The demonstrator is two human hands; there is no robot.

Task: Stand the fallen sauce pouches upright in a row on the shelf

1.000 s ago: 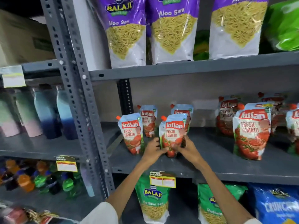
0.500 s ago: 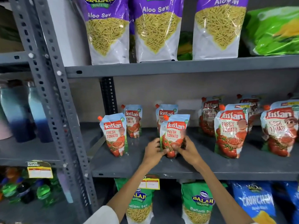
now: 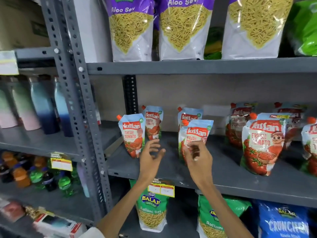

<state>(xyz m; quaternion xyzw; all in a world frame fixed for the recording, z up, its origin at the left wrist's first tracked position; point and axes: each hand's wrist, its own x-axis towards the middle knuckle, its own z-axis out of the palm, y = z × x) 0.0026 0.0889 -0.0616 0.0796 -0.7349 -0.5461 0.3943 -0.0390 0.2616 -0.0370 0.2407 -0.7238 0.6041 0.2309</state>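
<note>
Grey shelf [image 3: 223, 179]; red-blue pouch [image 3: 197, 133] upright | left hand [image 3: 151, 155] spread; right hand [image 3: 199, 155] seemingly loose

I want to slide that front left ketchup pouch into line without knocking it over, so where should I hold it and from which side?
Grip the front-left pouch low on its wide body, fingers on both side edges, coming from the open front of the shelf. It stands upright on a broad base and narrows to an orange spout at the top left, so a high grip would probably tip it. The left hand hovers open nearby.
</note>
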